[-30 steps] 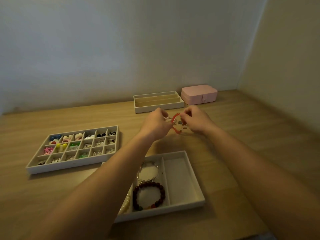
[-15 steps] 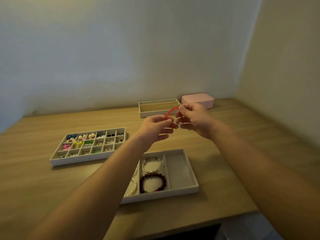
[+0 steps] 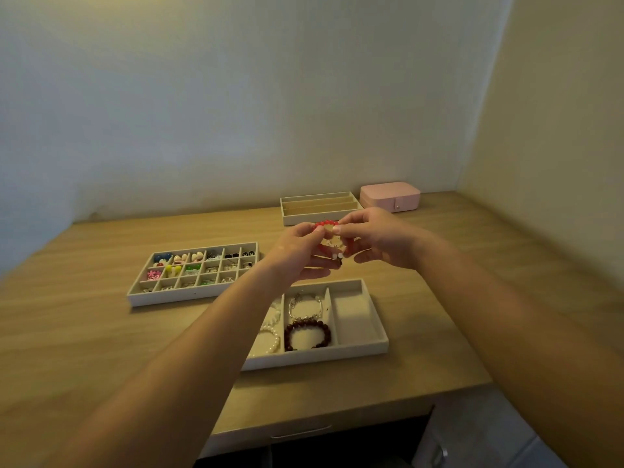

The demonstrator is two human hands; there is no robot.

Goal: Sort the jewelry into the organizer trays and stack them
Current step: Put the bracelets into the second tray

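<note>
1. The person holds a round red beaded bracelet (image 3: pixel 326 224) in the air between both hands. It is above the light wooden table (image 3: pixel 84 332), just behind the near tray, and it lies in no tray yet.
2. The left hand (image 3: pixel 297 256) pinches the left side of the bracelet with thumb and forefinger. The right hand (image 3: pixel 381 241) pinches the upper right side, with its other fingers curled below. Something small, silvery and white sits inside the ring (too small to say whether it is a charm or a second piece).
3. The flat white tray with many small square cells (image 3: pixel 192 296), on the left, has coloured and silvery pieces in most cells. This part looks done.
4. The near white tray with three long compartments (image 3: pixel 320 359) is partly filled.
   - A white pearl bracelet (image 3: pixel 270 336) lies in its left compartment, half hidden by the left forearm.
   - A thin silver bracelet (image 3: pixel 305 305) and a maroon bead bracelet (image 3: pixel 307 334) share the middle one.
   - The right compartment holds nothing.
5. At the back, the white tray with narrow long slots (image 3: pixel 317 218) shows no jewelry. A closed pink jewelry box (image 3: pixel 390 195) stands just beside it.
6. What is left, as a judgement:
   - The red beaded bracelet must go into a tray, probably into the free right compartment.
   - The three trays lie apart on the table, so stacking is not yet begun.
</note>
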